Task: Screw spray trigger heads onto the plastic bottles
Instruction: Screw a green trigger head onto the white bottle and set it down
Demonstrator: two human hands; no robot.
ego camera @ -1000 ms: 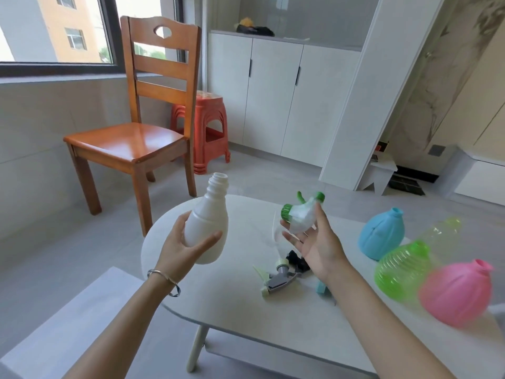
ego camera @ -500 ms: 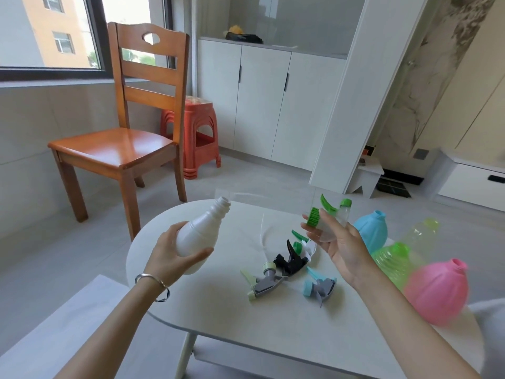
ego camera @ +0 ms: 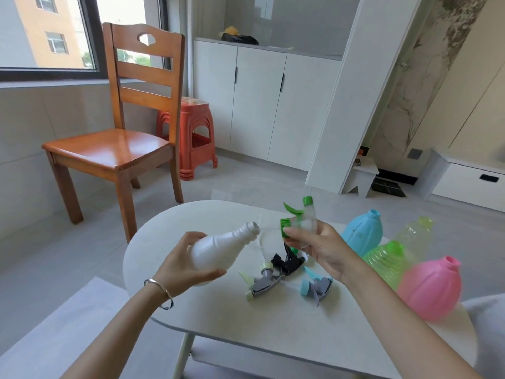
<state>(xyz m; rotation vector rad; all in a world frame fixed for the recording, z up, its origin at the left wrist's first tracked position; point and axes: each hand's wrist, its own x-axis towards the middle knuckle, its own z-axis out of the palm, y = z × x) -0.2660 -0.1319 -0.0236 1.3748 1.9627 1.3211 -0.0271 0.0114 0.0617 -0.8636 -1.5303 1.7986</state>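
Observation:
My left hand grips a white plastic bottle tilted with its open neck pointing right. My right hand holds a clear spray trigger head with green collar and lever; the green collar sits a short way right of the bottle mouth, and its thin dip tube reaches toward the neck. On the white table lie a grey trigger head, a black one and a blue-and-grey one. Blue, green, pale clear-green and pink bottles stand at the right.
A wooden chair stands beyond the table's left side, with a red plastic stool behind it. White cabinets line the far wall. A pale bench surface lies below the table's left edge.
The white bottle has tipped from upright to nearly lying, neck to the right. My right hand brought the green trigger head closer to the bottle mouth. The view shifted.

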